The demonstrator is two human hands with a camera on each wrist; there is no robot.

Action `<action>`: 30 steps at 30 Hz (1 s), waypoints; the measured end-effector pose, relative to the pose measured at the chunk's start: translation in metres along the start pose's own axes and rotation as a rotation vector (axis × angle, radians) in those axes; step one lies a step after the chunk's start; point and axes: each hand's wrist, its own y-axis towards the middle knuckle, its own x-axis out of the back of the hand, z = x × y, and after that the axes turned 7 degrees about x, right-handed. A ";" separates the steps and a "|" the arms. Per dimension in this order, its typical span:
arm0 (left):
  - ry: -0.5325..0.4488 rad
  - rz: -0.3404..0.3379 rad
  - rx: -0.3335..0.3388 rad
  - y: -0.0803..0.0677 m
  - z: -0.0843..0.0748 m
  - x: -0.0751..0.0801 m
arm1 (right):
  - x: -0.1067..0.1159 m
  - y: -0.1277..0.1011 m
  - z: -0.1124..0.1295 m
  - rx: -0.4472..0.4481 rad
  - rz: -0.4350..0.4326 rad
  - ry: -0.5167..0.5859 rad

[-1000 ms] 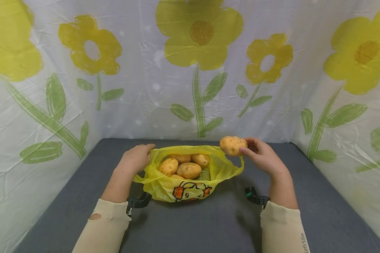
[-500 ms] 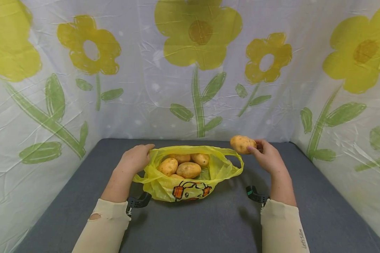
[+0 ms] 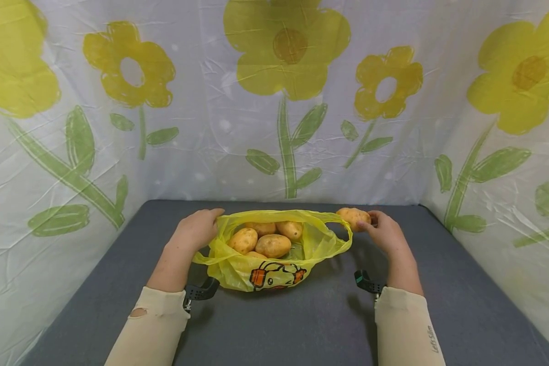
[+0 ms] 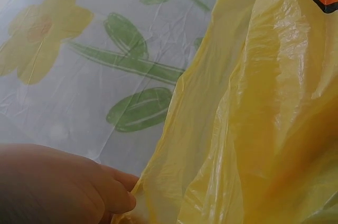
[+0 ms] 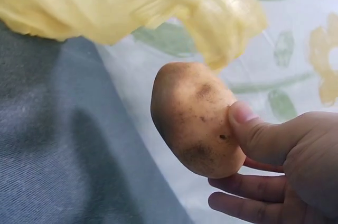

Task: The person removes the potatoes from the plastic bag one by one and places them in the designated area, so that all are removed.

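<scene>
Potato [image 3: 354, 219] is in R hand [image 3: 386, 234], pinched at its R end: thumb [image 5: 259, 134] on the near face, fingers partly hidden behind. Rest of potato sticks out to L of that grip, tan skin w/ dark smudges & a small dark pit just beside the thumbtip in R wrist view. Two lower fingers show beneath it there; can't tell if both touch it.

Just L of the R grip, handle loop [image 3: 347, 240] of yellow bag [image 3: 229, 277] overlaps potato's edge in head view; contact unclear. Bag sits b/w the two hands, mouth open, w/ orange & black cartoon print [image 3: 278, 277] on near side, below & L of R grip. Inside, well L of R grip: potatoes [image 3: 273, 246], four plain to see plus one mostly hidden by near rim.

L hand [image 3: 195, 230] is at bag's L end, thumb & finger pinching the plastic edge, per L wrist view; other fingers mostly hidden.

Below each grip, nearer the wearer: black wrist mount [image 3: 203, 290] at L cuff, similar one at R cuff; cream sleeves [image 3: 153, 317] on both arms. Dark grey table [image 3: 320, 325] under all; beyond both grips, white backdrop [image 3: 201, 173] w/ yellow flowers & green leaves.
</scene>
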 end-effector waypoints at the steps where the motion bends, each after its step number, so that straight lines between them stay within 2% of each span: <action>1: -0.001 0.001 -0.001 0.000 0.000 0.000 | -0.002 0.001 -0.002 -0.001 0.006 -0.004; 15: 0.002 0.010 -0.001 0.001 0.000 -0.001 | -0.019 0.011 -0.014 -0.023 0.059 -0.065; 30: -0.004 0.002 0.009 -0.001 -0.001 0.000 | -0.024 0.011 -0.018 -0.008 0.118 -0.091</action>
